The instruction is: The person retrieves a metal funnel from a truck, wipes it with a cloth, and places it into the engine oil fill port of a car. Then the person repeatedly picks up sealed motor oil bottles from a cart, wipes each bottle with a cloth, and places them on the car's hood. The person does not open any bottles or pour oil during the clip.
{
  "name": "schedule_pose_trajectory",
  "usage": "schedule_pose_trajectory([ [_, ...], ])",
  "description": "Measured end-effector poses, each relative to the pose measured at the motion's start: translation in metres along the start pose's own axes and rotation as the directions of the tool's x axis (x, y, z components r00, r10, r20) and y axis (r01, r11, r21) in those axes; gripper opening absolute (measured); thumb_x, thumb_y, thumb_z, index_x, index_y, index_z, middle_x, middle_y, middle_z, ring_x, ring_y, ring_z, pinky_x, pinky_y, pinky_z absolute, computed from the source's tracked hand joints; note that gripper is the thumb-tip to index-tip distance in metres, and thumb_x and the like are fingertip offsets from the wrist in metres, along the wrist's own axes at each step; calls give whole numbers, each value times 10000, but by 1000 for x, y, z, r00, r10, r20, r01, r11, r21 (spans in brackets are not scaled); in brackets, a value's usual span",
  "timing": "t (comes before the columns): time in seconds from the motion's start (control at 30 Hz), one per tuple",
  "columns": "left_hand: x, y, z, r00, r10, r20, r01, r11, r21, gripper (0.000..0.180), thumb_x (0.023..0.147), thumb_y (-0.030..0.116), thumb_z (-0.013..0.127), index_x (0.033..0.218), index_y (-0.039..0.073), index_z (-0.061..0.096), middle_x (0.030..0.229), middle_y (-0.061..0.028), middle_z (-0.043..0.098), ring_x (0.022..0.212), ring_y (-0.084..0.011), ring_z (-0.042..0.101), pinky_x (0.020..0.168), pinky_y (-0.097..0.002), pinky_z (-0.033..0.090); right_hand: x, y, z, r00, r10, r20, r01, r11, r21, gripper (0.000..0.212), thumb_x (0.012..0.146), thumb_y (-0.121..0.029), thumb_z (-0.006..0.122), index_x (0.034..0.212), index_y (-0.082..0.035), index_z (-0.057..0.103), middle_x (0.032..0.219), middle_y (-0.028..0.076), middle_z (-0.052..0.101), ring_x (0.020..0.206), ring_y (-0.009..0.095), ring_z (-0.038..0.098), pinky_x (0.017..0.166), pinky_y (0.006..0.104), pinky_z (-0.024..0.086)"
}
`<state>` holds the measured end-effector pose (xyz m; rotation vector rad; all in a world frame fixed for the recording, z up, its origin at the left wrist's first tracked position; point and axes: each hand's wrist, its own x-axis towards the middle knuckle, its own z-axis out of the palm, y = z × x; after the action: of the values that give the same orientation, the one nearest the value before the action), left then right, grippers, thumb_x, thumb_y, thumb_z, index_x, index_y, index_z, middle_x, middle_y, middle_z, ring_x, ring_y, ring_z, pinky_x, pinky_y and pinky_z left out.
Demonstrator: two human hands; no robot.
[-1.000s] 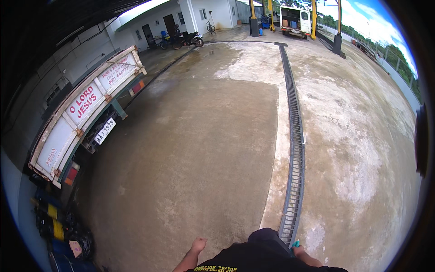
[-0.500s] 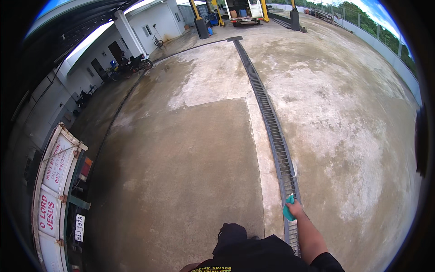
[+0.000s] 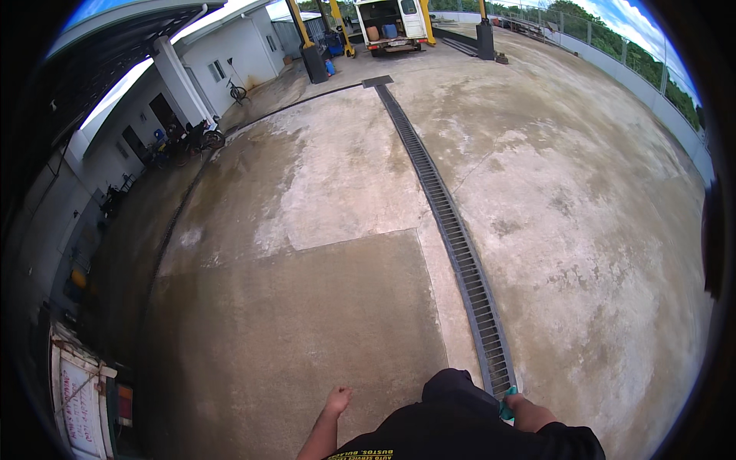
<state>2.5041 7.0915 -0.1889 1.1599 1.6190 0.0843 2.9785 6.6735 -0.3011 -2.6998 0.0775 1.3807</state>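
My right hand (image 3: 524, 409) is low at the right, closed around a small teal object (image 3: 507, 403). Only part of that object shows beside my dark clothing, and its kind is unclear. Beneath it runs the drain grate (image 3: 460, 245) in the floor. To the left of my body my left hand (image 3: 338, 399) hangs over the bare concrete, its fingers curled in and nothing visible in them.
A white van (image 3: 391, 23) stands far ahead with its rear open, between yellow lift posts (image 3: 309, 46). Motorcycles (image 3: 201, 138) line the building at left. A truck's tail (image 3: 80, 399) is at near left. A low wall (image 3: 652, 96) bounds the right.
I have moved forward along the grate; the truck tail has slid back at left. My left hand has come into view. My right hand has swung back toward my body with the teal object.
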Motion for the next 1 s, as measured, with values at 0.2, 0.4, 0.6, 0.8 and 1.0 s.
schedule_pose_trajectory([
  [0.2, 219, 410, -57, 804, 572, -164, -580, 815, -1, 262, 990, 199, 671, 1163, 3, 647, 1042, -93, 696, 947, -174, 640, 868, -324, 521, 100, -136, -56, 929, 233, 289, -230, 972, -45, 544, 916, -435, 684, 1337, -91, 657, 1355, 170, 659, 1283, 317, 611, 1067, 425, 485],
  [0.4, 441, 432, 13, 913, -314, 262, 269, 944, 192, 321, 984, 285, 676, 1179, 29, 672, 1019, -109, 723, 1006, -237, 687, 920, -357, 526, 220, -551, -189, 991, -61, 122, 45, 990, 130, 633, 836, -425, 790, 1284, 3, 659, 1302, 200, 678, 1172, 351, 678, 973, 453, 554],
  [0.6, 575, 560, 14, 739, -614, 278, 483, 770, 417, 329, 970, 294, 672, 1181, 43, 674, 1040, -92, 717, 966, -225, 690, 859, -374, 537, 209, -1135, -403, 515, -811, -278, 855, 464, 231, 660, 898, -359, 748, 1367, 34, 501, 1239, 247, 681, 1142, 386, 677, 963, 453, 536],
  [0.8, 805, 789, -4, 782, -566, 261, 439, 797, 415, 337, 956, 304, 668, 1184, 57, 676, 1062, -75, 712, 926, -213, 693, 797, -390, 548, 342, -1435, -490, 606, -761, -233, 793, 555, 250, 562, 893, -354, 740, 1264, 37, 581, 1153, 253, 708, 1078, 381, 703, 918, 450, 556],
  [1.0, 1079, 1175, -1, 994, 78, 77, -64, 984, -167, 271, 934, 252, 717, 1089, 35, 665, 903, -88, 705, 747, -183, 695, 630, -351, 538, 514, -1424, -504, 949, -277, 149, 300, 939, -165, 641, 827, -426, 770, 1246, 49, 665, 1228, 250, 700, 1127, 361, 698, 980, 447, 543],
])
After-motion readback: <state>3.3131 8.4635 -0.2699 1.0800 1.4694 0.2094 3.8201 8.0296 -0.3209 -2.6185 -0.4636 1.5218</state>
